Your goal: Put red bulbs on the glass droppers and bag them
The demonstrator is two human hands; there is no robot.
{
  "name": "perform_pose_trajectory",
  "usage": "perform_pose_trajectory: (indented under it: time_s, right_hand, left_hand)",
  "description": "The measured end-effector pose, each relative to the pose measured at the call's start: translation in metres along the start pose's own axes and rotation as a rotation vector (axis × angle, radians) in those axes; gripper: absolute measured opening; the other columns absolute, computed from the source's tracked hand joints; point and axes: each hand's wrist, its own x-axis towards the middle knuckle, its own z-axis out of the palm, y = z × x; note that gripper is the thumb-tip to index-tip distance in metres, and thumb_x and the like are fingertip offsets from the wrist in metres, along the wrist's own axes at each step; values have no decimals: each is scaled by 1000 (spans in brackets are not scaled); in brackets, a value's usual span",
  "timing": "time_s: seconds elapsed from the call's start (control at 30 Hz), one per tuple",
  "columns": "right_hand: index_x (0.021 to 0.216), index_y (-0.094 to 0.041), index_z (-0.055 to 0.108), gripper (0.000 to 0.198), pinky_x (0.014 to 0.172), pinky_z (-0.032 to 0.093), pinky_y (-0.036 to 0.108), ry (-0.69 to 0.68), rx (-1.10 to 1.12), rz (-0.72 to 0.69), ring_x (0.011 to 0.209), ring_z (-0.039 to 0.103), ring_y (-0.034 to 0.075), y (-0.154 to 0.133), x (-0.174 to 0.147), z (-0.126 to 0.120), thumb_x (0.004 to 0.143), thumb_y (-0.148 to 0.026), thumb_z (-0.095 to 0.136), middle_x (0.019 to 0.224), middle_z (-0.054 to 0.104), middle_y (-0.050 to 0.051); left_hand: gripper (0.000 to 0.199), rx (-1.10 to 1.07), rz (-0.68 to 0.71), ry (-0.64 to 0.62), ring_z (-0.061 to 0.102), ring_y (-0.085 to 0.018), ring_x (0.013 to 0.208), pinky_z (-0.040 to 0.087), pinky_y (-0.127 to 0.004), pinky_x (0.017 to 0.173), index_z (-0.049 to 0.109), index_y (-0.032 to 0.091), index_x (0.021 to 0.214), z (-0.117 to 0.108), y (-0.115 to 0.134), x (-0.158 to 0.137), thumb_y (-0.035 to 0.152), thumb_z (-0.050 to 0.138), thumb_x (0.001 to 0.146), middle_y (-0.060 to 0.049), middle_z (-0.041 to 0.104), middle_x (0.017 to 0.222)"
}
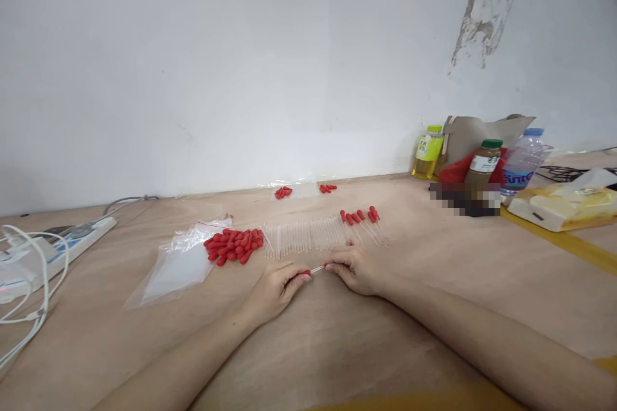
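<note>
My left hand (279,287) pinches a red rubber dropper bulb (307,272), mostly covered by the fingers. A thin glass dropper tube (318,268) runs from that bulb to my right hand (354,268), which pinches its other end. Beyond my hands lies a row of clear glass tubes (301,237). To its left is a pile of loose red bulbs (234,245), partly on clear plastic bags (178,263). Right of the row lie several droppers with red bulbs fitted (364,221).
Bagged red bulbs (283,192) lie by the wall. At the left are a power strip (91,231) and white cables (45,270). On the right stand a yellow drink bottle (427,153), a brown drink bottle (483,166), a clear bottle (523,160), a bag (482,131) and a tissue pack (554,212).
</note>
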Motion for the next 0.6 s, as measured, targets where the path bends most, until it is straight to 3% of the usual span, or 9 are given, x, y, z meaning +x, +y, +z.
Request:
perform_pose_trajectory:
  time_s: [0.23,0.5,0.6]
  right_hand:
    - [74,-20,59,24,68,24,28,20,-209,-33,59,49,10,-5,-1,2,85,-22,37,70,62,0]
    - [81,-20,61,25,65,18,30,82,-402,-255,59,45,11,0,4,-6,83,-16,36,65,58,1]
    - [81,-19,61,24,65,18,30,93,-413,-264,58,44,10,-1,3,-4,83,-15,36,64,57,1]
  left_hand:
    - [23,25,-9,17,53,-13,64,40,-23,60,60,18,83,1,-2,-1,30,41,86,-2,59,70]
    - [19,-107,-93,-61,52,-11,63,39,-20,58,61,17,81,-5,2,2,28,46,84,0,59,69]
    - [17,-102,-86,-53,51,-11,62,39,-20,57,60,16,80,-4,1,2,27,47,82,0,59,69]
